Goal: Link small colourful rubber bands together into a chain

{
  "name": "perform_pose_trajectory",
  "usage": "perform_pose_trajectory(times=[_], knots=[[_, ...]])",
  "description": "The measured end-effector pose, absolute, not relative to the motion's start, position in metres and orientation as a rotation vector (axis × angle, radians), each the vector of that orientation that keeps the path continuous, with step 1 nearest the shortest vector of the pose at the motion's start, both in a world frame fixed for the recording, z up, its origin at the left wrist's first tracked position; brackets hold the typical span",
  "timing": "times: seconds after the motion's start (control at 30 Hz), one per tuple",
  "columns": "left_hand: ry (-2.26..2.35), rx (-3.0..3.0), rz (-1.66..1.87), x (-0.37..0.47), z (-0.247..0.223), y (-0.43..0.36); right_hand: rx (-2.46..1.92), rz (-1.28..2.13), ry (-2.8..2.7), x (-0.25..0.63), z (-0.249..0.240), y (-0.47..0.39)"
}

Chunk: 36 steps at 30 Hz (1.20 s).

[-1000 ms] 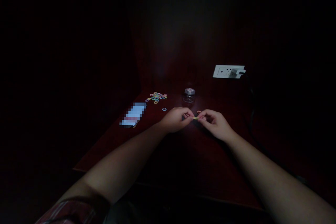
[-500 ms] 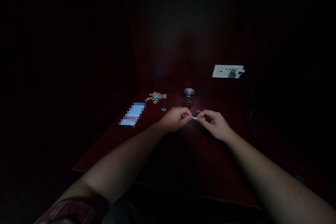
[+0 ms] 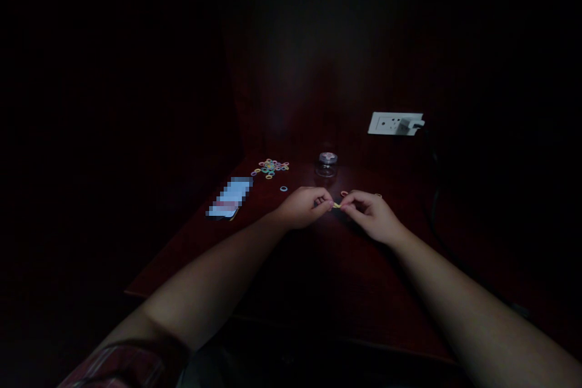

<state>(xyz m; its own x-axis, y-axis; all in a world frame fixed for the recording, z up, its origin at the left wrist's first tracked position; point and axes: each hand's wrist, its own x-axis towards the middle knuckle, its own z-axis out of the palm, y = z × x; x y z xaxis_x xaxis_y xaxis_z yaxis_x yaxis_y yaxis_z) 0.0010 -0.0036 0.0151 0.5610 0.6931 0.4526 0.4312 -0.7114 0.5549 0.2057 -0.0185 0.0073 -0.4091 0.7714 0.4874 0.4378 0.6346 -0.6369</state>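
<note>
Between my two hands a small yellow hair tie [image 3: 336, 205] is held above the table. My left hand [image 3: 305, 206] pinches its left end between thumb and fingertips. The right end is pinched the same way by my right hand [image 3: 370, 215]. Fingers hide part of the band. Just behind my right hand lie a pink hair tie [image 3: 344, 194] and a yellow one [image 3: 379, 195], partly covered. A light blue hair tie [image 3: 284, 188] rests alone beyond my left wrist. Farther back is a loose pile of several multicoloured hair ties [image 3: 271, 166].
A clear jar with a lid [image 3: 327, 165] stands at the table's back. At the left lies a phone [image 3: 231, 197] with a blurred screen. A wall socket [image 3: 394, 123] holds a plug, its dark cable hanging down the right side. The dark red table [image 3: 318, 291] is dimly lit.
The yellow hair tie between my fingertips has shifted shape slightly. My right hand has moved a little, and a yellow hair tie behind it now shows. Everything else stays put.
</note>
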Motion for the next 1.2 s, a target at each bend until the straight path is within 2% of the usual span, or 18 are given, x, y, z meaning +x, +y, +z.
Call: perform_pose_trajectory(times=[0.93,1.2], knots=[[0.91,2.379,0.894,0.0028,0.0109,-0.0028,-0.917,0.56,-2.052,0.2055,0.0037,-0.0154],[0.873,2.465,1.053,0.0049,0.0127,-0.0016,-0.929,0.633,-2.064,0.2048,0.0046,-0.0168]])
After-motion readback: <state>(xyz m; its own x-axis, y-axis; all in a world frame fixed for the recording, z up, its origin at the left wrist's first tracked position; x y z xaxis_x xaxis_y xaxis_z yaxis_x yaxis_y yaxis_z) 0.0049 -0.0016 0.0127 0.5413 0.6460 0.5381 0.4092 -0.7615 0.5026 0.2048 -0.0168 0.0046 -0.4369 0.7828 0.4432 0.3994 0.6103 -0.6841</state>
